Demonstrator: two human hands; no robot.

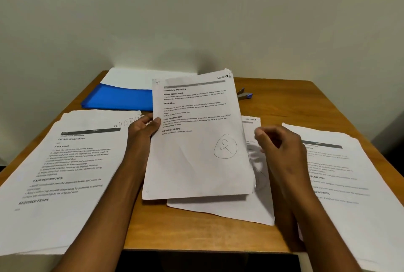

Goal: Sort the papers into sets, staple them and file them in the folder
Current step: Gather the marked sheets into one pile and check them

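My left hand (143,128) grips the left edge of a paper set (196,162) with a circled "2" drawn on it, lifted and tilted above the table centre. My right hand (279,147) hovers just to its right, fingers loosely curled and holding nothing. Under the set lies another sheet (240,210). One printed pile (61,173) lies at the left and another pile (354,184) at the right. The blue folder (118,99) lies open at the back left with white sheets (131,78) in it. A grey and blue stapler (244,95) sits behind the held set.
The wooden table (196,234) stands against a plain wall. Both side piles hang over its left and right edges. A dark gap shows below the table's front edge.
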